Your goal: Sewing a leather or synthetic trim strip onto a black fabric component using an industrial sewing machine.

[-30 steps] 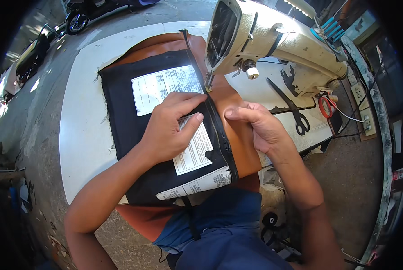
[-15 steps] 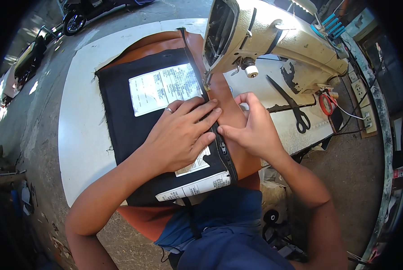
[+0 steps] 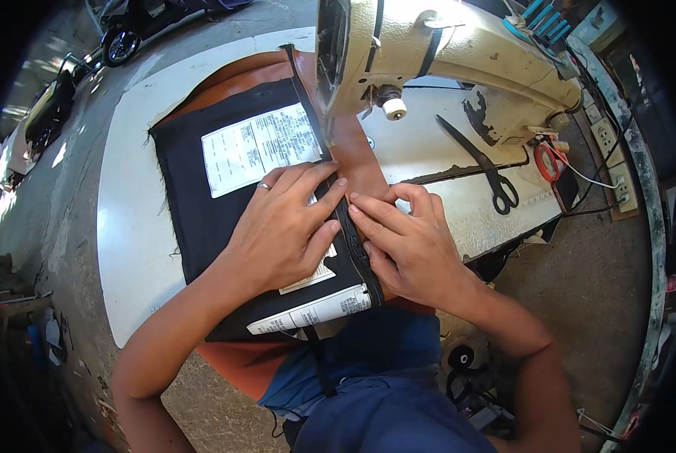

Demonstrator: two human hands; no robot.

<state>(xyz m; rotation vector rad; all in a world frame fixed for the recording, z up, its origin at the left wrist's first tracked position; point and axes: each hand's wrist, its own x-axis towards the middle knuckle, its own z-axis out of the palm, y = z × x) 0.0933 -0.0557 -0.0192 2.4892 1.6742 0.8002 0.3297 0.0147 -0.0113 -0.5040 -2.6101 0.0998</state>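
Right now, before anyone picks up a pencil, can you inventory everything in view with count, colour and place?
Table: 1, white, centre
Cloth: 1, black, on table
Labels: 3 visible, white, on cloth
Leather: count unclear, brown, showing beyond cloth
Zip: 1, black, cloth's right side
Sewing machine: 1, cream, upper right
Scissors: 1 pair, black, right
Hoop: 1, red, beyond scissors
Sockets: several, cream, far right
Motorbikes: 2, mostly dark, upper left
Edge clutter: too dim to count
Shirt: 1, blue, lower edge
Left hand: 1, bare, on cloth
Right hand: 1, bare, beside zip
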